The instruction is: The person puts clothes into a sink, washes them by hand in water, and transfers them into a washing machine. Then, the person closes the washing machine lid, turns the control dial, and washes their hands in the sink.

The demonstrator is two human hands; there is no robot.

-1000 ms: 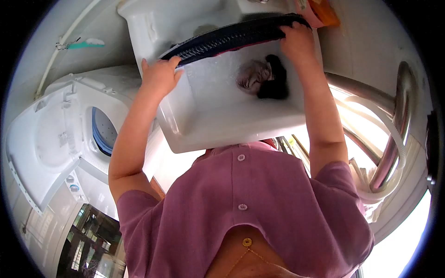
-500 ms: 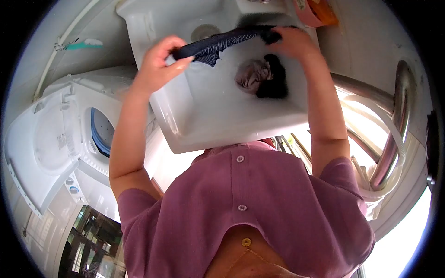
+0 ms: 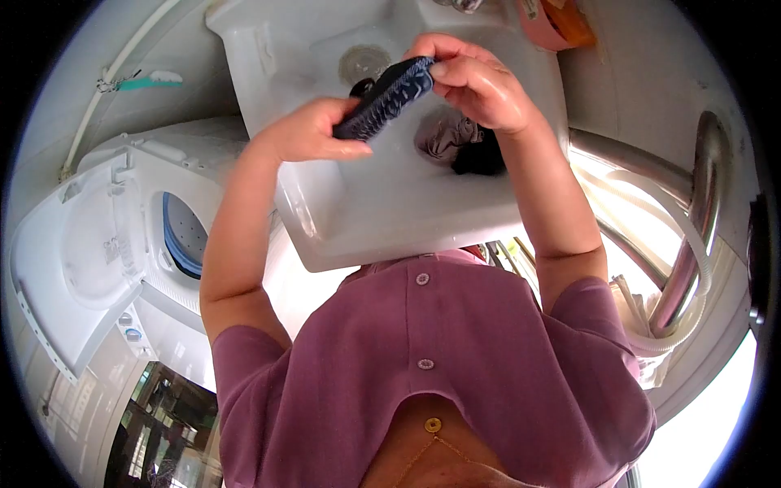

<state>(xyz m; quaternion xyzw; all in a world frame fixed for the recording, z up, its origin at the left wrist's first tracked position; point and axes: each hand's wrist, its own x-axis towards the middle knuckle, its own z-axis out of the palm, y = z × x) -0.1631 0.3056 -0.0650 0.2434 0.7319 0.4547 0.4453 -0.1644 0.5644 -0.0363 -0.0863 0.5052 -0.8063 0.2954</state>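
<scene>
Over the white sink (image 3: 407, 220), both my hands hold a dark navy sock (image 3: 384, 104) with pale patterned threads showing on one side. My left hand (image 3: 313, 130) is closed on its lower left end, thumb beneath. The upper right end is pinched between the thumb and fingers of my right hand (image 3: 480, 85). A small dark part of cloth hangs behind the sock, near my left fingers. On the basin floor lie a crumpled brownish-grey cloth (image 3: 443, 137) and a black cloth (image 3: 480, 156), partly hidden by my right wrist.
A drain (image 3: 364, 63) is at the far side of the basin. To the left stands a washing machine (image 3: 106, 236) with its lid raised. A pink container (image 3: 549, 24) sits at the sink's far right corner. Metal pipes (image 3: 687, 244) and a pale hose run along the right.
My hands have come closer together, the right moving left and the left moving right and slightly down. The sock, stretched out before, is now shortened and tilted between them.
</scene>
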